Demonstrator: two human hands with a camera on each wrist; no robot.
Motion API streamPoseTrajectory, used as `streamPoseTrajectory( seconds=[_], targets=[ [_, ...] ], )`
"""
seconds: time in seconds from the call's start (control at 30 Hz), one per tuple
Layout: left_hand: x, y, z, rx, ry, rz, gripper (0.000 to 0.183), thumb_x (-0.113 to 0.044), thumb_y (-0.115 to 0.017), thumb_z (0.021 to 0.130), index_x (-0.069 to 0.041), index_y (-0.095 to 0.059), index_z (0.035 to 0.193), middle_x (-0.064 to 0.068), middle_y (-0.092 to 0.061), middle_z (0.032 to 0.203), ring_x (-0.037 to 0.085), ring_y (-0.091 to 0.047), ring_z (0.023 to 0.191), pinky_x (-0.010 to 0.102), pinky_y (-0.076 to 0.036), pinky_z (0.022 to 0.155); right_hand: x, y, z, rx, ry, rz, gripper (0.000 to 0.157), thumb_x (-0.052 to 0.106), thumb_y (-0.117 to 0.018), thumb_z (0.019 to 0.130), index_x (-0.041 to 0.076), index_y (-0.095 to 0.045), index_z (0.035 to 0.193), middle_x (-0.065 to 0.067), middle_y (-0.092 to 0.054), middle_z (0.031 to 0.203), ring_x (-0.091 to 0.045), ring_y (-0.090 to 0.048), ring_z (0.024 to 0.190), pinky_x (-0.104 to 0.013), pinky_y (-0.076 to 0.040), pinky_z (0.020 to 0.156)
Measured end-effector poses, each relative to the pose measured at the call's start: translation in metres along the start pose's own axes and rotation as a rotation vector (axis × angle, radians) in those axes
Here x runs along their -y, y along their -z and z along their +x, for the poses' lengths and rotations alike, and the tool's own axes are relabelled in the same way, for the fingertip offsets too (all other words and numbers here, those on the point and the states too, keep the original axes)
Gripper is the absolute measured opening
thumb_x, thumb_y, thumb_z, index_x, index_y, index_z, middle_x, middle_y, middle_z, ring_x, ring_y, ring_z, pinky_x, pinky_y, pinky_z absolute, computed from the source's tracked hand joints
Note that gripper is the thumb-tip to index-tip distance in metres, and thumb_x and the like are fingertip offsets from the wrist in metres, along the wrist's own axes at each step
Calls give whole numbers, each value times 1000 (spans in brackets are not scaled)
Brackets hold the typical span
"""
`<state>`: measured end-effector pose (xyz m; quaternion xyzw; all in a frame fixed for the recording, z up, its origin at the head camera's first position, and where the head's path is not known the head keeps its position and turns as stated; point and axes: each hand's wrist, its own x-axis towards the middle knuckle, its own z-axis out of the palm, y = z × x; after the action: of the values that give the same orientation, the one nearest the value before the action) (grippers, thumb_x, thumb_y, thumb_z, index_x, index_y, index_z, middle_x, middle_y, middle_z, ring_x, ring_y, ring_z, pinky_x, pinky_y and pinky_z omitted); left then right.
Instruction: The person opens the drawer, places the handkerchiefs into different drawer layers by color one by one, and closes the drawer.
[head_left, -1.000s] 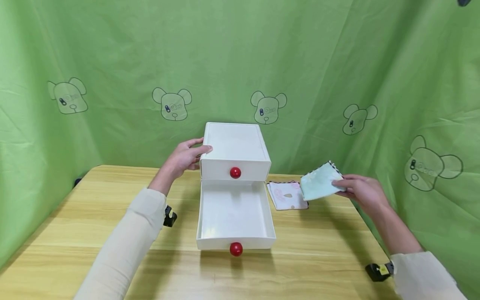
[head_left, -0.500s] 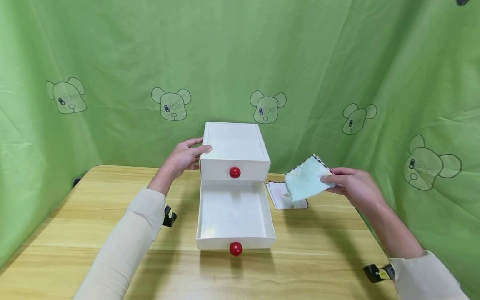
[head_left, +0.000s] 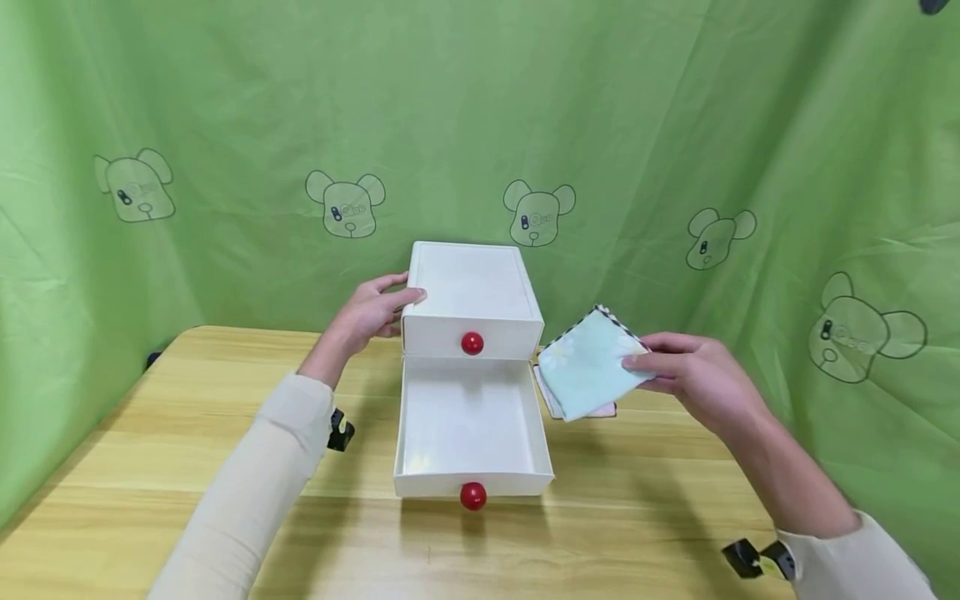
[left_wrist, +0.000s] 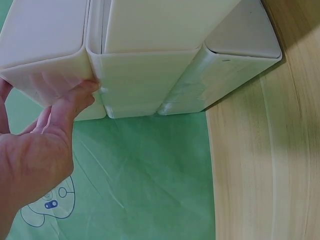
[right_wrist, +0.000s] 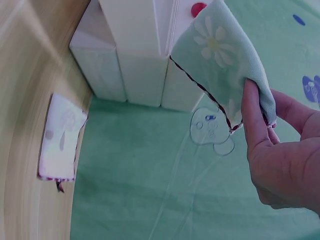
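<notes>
My left hand (head_left: 369,312) rests on the upper left side of a white three-tier drawer unit (head_left: 476,279), its thumb over the top edge and its fingers against the side. The left wrist view shows that hand at the top tier (left_wrist: 45,82). Below the top tier, a drawer (head_left: 474,417) with a red knob (head_left: 473,496) stands pulled out, with nothing in it. With thumb and fingers, my right hand (head_left: 701,375) pinches a folded pale-green towel (head_left: 588,362) with daisies and a checked edge. This towel overlaps a folded white-and-pink towel (head_left: 606,411) on the table, mostly hiding it.
The wooden table (head_left: 187,467) runs back to a green curtain (head_left: 442,100) with bear-face prints, which also hangs on both sides. A red knob (head_left: 472,342) marks the shut top drawer. Black wrist devices (head_left: 340,429) sit under my sleeves.
My right hand has carried the pale-green towel leftward, from right of the white-and-pink towel to in front of it, near the drawer unit. My left hand stays where it was.
</notes>
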<state>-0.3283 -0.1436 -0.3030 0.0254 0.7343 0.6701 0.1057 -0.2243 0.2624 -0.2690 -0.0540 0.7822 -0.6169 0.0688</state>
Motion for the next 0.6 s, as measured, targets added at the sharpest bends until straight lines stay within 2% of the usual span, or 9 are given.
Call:
streamPoseTrajectory(
  seconds=[0.13,0.27,0.6],
  targets=[
    [2,0,1,-5,-13,-1,73,-31,-68,88,-20,-29,150,13,-60,124,22,-63,102,36,-55,86,4,-10,-5,28,6,-10,44,16,-75,82,-6,-58,116,-10,-67,106,-22,-67,95,-31,-55,87],
    [13,3,15,-21,-24,-14,77,-37,-72,84,-24,-32,149,10,-63,119,22,-64,101,34,-57,82,7,-20,-8,45,-1,-9,43,17,-74,82,-5,-59,115,-10,-67,105,-21,-67,95,-32,-55,87],
    [14,2,14,-35,-29,-13,77,-38,-73,83,-24,-34,148,10,-64,117,22,-64,99,33,-58,78,-7,-45,-2,92,-12,107,40,9,-74,81,-7,-60,115,-12,-67,104,-24,-68,89,-38,-58,81]
  ],
)
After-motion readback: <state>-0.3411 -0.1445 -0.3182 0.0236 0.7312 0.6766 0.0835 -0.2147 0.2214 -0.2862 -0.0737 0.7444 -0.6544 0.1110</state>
